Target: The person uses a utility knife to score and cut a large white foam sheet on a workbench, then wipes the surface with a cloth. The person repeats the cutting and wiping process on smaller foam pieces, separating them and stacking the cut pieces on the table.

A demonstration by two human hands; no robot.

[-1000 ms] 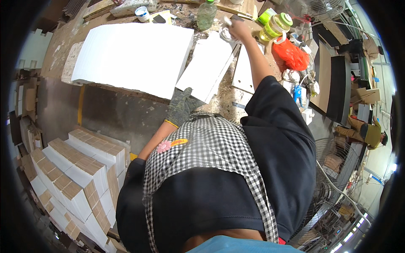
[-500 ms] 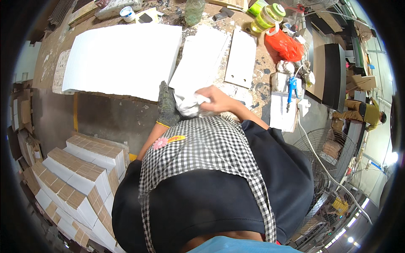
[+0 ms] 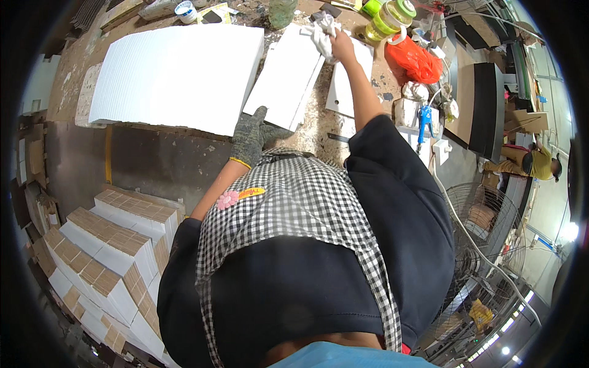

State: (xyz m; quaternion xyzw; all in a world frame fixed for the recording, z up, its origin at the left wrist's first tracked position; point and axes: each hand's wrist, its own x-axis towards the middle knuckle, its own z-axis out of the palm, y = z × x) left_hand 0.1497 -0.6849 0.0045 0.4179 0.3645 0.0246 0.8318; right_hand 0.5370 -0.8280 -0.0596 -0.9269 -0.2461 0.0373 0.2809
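A white panel (image 3: 283, 80) lies at a slant on the worktable, with at least one more board edge showing beneath it. My left hand (image 3: 251, 134), in a dark grey knit glove, rests against the panel's near corner. Its thumb points forward and the fingers stretch along the near edge, spread apart. At the panel's far right corner, my bare right hand (image 3: 343, 48) is closed on a white rag (image 3: 323, 35) and presses it there. Beneath the right forearm is another white board (image 3: 341, 92) with a small hole, partly covered by the arm.
Left of the panel stands a long stack of white boards (image 3: 178, 80). A green-lidded bottle (image 3: 386, 23), a red plastic bag (image 3: 417, 60) and a blue air gun (image 3: 424, 122) are to the right. Piled boards (image 3: 116, 236) stand lower left; a wire fan (image 3: 485, 227) is lower right.
My right hand has carried the rag from the near edge to the panel's far right corner. My left hand has shifted right onto the near corner, and the panel has turned a little.
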